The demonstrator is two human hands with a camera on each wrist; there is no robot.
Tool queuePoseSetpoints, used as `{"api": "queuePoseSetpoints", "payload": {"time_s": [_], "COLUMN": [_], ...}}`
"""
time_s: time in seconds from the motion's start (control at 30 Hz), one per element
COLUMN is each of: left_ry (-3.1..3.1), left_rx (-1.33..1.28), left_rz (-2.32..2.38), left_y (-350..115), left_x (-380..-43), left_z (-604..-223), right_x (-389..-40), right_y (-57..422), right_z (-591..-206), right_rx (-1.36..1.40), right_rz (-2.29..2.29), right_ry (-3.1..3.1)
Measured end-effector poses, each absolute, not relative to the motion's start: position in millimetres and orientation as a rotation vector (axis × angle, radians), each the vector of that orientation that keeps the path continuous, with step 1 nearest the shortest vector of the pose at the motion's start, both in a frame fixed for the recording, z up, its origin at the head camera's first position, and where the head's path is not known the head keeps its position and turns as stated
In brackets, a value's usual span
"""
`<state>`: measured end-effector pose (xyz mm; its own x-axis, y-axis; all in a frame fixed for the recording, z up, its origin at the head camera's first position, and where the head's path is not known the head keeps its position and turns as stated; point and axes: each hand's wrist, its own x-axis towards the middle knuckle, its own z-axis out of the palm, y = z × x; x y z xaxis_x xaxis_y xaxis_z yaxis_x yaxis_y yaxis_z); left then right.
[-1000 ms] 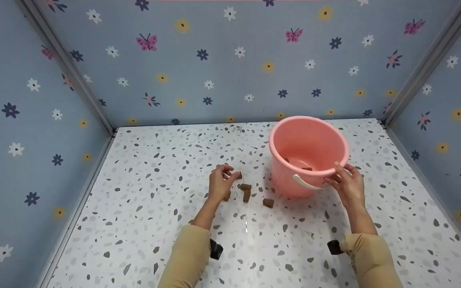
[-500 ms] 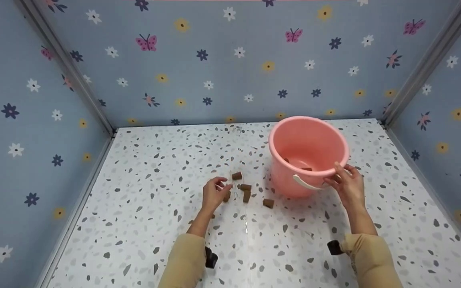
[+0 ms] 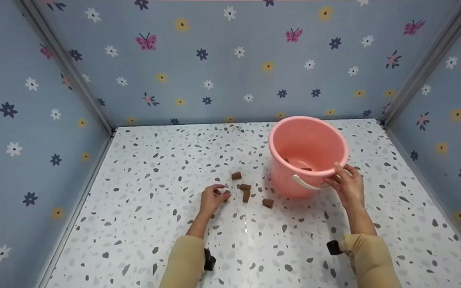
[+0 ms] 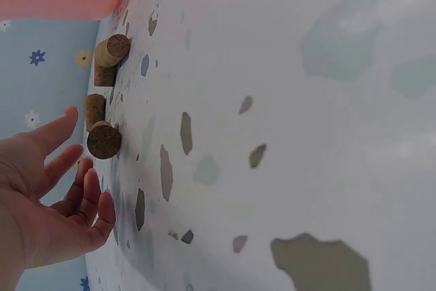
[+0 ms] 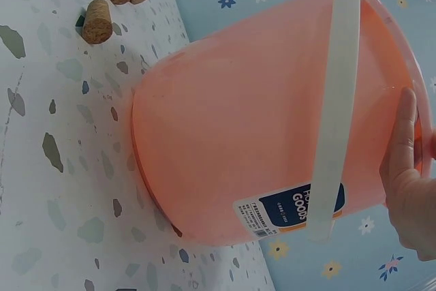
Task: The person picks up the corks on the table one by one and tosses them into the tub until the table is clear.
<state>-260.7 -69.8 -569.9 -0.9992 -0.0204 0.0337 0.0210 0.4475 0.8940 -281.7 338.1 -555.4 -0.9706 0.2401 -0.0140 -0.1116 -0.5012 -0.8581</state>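
Observation:
My left hand (image 3: 212,200) reaches low over the table, thumb and fingers apart around nothing. In the left wrist view a cork (image 4: 104,140) stands just beyond its fingertips; in the head view the thumb mostly hides it. Several more corks lie loosely grouped to the right, among them a single cork (image 3: 267,203) closest to the pink bucket (image 3: 294,186). My right hand (image 3: 347,186) holds the bucket's rim at the near right, thumb and fingers on either side of it. Inside, a brown cork (image 3: 306,169) shows on the bottom, with another piece partly hidden by the rim.
The bucket's white handle (image 3: 306,183) hangs down its near side, beside a printed label (image 5: 289,209). Blue flowered panels (image 3: 230,60) close off the back and both sides of the speckled table (image 3: 154,168).
My left hand has let go of the far cork, leaving it on the table, and has drawn back toward the nearer left cork. The right hand and bucket stay put.

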Motion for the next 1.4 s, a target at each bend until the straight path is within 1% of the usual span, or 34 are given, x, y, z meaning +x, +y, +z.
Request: {"api": "queuePoseSetpoints", "payload": {"time_s": [0.13, 0.2, 0.27, 0.37, 0.47, 0.5, 0.6, 0.67, 0.77, 0.9, 1.0, 1.03, 1.1, 1.2, 1.27, 1.33, 1.4], "left_ry": [-2.696, -2.726, -2.758, -2.795, -2.816, -2.820, -2.833, -2.839, -2.847, -2.861, -2.864, -2.865, -2.866, -2.860, -2.851, -2.844, -2.842], "left_rx": [0.013, 0.022, 0.020, 0.000, -0.005, 0.000, 0.009, 0.022, 0.036, 0.028, 0.021, 0.025, 0.023, 0.020, 0.012, 0.015, 0.021], "left_rz": [-1.600, -1.594, -1.584, -1.564, -1.553, -1.554, -1.545, -1.545, -1.528, -1.483, -1.465, -1.466, -1.465, -1.465, -1.470, -1.474, -1.479], "left_y": [-72, -72, -71, -70, -69, -69, -69, -69, -69, -68, -68, -68, -68, -68, -68, -68, -68], "left_x": [-261, -261, -261, -261, -261, -262, -262, -263, -263, -263, -264, -264, -264, -264, -264, -265, -266], "left_z": [-572, -572, -572, -571, -570, -570, -571, -572, -572, -572, -572, -572, -572, -571, -571, -570, -568], "right_x": [-245, -235, -235, -255, -260, -258, -238, -235, -248, -291, -307, -304, -290, -258, -241, -233, -233], "right_y": [299, 288, 288, 310, 317, 314, 293, 288, 302, 347, 363, 360, 347, 315, 297, 288, 288], "right_z": [-491, -473, -472, -509, -519, -516, -479, -473, -495, -572, -602, -598, -572, -514, -482, -468, -469], "right_rx": [-0.240, -0.273, -0.276, -0.173, -0.122, -0.134, -0.237, -0.290, -0.292, -0.132, -0.096, -0.102, -0.131, -0.196, -0.220, -0.248, -0.257], "right_rz": [2.551, 2.537, 2.552, 2.610, 2.617, 2.599, 2.559, 2.550, 2.554, 2.583, 2.571, 2.569, 2.558, 2.568, 2.578, 2.575, 2.558], "right_ry": [-1.444, -1.451, -1.443, -1.350, -1.349, -1.359, -1.444, -1.445, -1.453, -1.385, -1.375, -1.373, -1.413, -1.432, -1.436, -1.435, -1.455]}}
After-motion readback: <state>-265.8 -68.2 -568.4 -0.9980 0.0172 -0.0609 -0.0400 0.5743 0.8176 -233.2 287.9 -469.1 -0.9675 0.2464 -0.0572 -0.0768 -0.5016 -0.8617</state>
